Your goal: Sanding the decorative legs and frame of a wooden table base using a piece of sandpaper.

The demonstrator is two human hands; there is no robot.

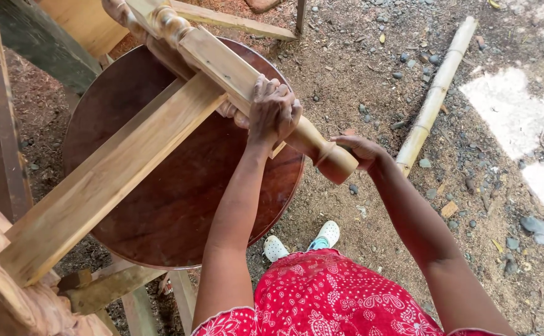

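Red patterned skirt (328, 298), both hands gripping turned wooden leg (247, 81); left (274, 112), right (360, 149)

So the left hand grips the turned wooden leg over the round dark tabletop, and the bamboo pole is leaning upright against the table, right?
Not quite. The left hand does grip the turned wooden leg over the round dark tabletop, but the head view shows the bamboo pole lying flat on the ground, apart from the table.

right hand (360, 151) fingers hidden behind turned leg (321, 149); round tabletop (178, 205) partly covered by rail (110, 180)
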